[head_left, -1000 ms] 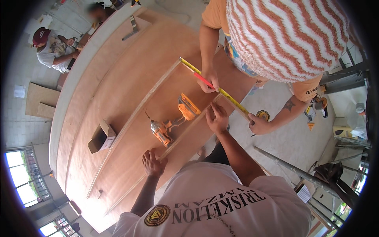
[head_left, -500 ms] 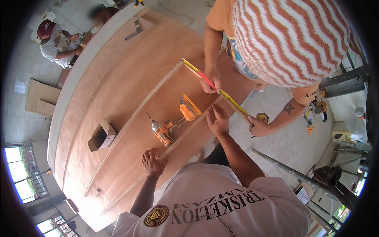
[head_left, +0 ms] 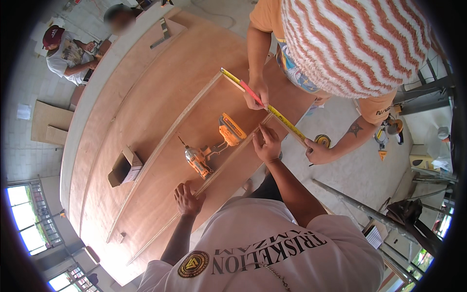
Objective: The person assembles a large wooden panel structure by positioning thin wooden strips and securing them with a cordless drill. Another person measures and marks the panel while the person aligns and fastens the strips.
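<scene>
A long narrow wooden strip (head_left: 228, 161) lies on the large curved plywood panel (head_left: 233, 58). My left hand (head_left: 188, 198) grips the strip's middle stretch, fingers over the top and thumb along its near side. Close to its far right end, my right hand (head_left: 267, 144) holds the same strip between thumb and fingers. Across the strip's end a co-worker stretches a yellow tape measure (head_left: 286, 122), the case (head_left: 322, 140) beside one hand. The co-worker's other hand (head_left: 257, 95) holds a red pencil-like marker (head_left: 249, 90) against the tape.
An orange cordless drill (head_left: 197, 160) and an orange battery pack (head_left: 230, 129) rest beyond my strip. Farther off lie a second strip (head_left: 180, 119), an open cardboard box (head_left: 125, 168) and a metal square (head_left: 163, 35). A person (head_left: 70, 53) stands past the panel's far edge.
The view has shifted slightly. Both my hands keep their places on the wooden strip, and the co-worker still holds the tape measure and red marker there.
</scene>
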Tool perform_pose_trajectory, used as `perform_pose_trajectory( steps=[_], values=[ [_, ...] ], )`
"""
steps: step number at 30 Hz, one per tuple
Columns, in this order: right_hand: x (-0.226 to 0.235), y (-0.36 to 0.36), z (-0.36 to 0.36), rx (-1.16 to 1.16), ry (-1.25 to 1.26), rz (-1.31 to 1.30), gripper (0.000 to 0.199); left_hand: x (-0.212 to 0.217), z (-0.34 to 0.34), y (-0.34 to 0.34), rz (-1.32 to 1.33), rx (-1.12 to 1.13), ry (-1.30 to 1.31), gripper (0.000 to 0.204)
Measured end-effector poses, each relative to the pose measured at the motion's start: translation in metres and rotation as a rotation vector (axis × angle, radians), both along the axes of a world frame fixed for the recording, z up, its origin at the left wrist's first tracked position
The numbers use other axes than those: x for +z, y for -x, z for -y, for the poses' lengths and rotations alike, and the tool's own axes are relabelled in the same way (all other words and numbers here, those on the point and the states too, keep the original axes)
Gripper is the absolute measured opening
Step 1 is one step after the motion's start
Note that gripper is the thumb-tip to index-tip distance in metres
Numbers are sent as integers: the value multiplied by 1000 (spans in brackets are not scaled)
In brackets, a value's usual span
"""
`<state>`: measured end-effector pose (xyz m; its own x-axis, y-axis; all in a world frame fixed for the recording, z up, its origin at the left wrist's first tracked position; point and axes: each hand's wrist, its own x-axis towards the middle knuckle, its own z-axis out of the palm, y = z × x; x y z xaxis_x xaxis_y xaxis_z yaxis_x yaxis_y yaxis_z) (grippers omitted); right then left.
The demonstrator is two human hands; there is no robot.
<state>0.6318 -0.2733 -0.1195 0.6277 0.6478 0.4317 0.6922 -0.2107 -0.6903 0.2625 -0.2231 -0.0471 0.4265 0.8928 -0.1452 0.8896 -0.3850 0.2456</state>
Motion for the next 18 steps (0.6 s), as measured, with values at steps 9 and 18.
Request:
perform_pose_trajectory(
  steps=[9, 18],
  values=[
    [1, -1, -1, 2, -30, 44, 44, -1, 1, 1, 24, -27, -52, 64],
    [1, 0, -1, 0, -15, 34, 45, -3, 0, 2, 35, -41, -67, 63]
  ],
)
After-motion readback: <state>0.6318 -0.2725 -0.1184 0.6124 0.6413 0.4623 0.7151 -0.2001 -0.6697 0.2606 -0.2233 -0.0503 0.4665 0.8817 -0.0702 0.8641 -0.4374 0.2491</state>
